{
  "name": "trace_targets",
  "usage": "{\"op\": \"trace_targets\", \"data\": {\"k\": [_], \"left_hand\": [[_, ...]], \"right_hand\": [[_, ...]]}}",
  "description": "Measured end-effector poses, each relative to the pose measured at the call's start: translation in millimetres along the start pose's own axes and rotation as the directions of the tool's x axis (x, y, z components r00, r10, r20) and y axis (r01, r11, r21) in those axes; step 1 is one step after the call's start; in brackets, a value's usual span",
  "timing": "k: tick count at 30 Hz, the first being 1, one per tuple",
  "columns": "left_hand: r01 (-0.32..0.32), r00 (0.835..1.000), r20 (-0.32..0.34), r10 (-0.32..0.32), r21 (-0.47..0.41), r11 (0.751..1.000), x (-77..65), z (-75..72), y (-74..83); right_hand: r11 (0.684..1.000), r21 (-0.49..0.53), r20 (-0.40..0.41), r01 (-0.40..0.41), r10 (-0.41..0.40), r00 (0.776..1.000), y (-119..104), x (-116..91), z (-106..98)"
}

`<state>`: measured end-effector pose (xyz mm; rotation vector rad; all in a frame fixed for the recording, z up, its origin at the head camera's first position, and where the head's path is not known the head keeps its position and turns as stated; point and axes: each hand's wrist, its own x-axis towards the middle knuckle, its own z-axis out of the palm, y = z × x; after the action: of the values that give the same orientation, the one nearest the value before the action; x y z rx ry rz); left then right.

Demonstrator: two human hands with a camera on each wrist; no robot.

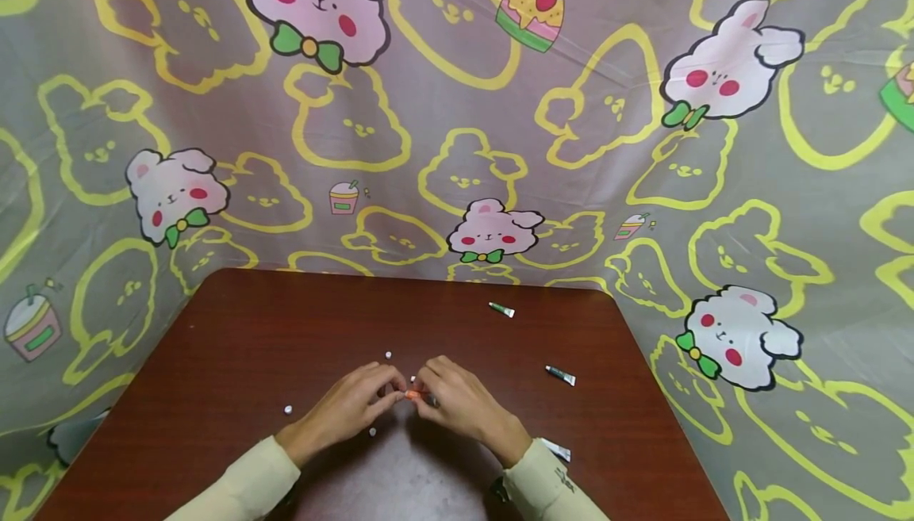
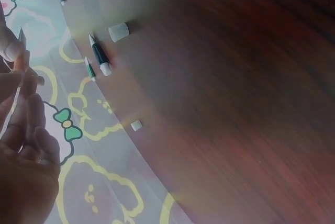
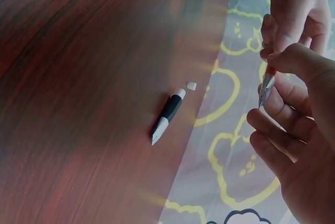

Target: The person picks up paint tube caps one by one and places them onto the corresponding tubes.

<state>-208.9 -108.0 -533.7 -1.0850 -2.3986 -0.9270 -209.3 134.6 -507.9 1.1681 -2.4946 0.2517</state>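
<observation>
Near the middle of the table, both hands meet at a small orange paint tube (image 1: 414, 395). My right hand (image 1: 460, 398) holds its body between thumb and fingers, and the silvery flat end (image 3: 266, 89) sticks out below the thumb in the right wrist view. At the tube's other end, the thumb and fingertips of my left hand (image 1: 357, 400) pinch it; they hide that end, so whether a cap is on it cannot be seen. A small white cap (image 1: 412, 379) lies just beyond the fingertips.
More white caps lie around the left hand: one cap (image 1: 389, 354) behind, one cap (image 1: 288, 410) left, one cap (image 1: 372, 431) in front. To the right are a green tube (image 1: 501, 309), a dark tube (image 1: 560, 375) and a whitish tube (image 1: 558, 450) beside the right sleeve. Patterned cloth (image 1: 485, 172) surrounds the table.
</observation>
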Motion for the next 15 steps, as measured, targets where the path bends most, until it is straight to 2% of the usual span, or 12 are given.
{"op": "trace_targets", "data": {"k": [7, 10, 13, 15], "left_hand": [[0.02, 1.0, 0.024, -0.019, -0.012, 1.0, 0.8, -0.2, 0.7], [0.081, 0.996, 0.049, -0.08, -0.021, 0.996, 0.8, -1.1, 1.3], [0.166, 0.984, 0.076, -0.163, -0.032, 0.986, 0.1, -2.1, 1.8], [0.198, 0.977, 0.091, -0.195, -0.03, 0.98, -0.9, -2.3, 1.8]], "right_hand": [[1.0, -0.016, -0.012, 0.02, -0.02, 1.0, -0.5, 0.4, 0.7], [1.0, -0.011, -0.007, 0.015, -0.015, 1.0, -0.8, 0.5, 0.3], [1.0, -0.009, -0.001, 0.009, -0.009, 1.0, -0.8, 0.3, 0.0], [1.0, -0.008, 0.002, 0.005, -0.005, 1.0, -0.7, -0.1, 0.2]]}}
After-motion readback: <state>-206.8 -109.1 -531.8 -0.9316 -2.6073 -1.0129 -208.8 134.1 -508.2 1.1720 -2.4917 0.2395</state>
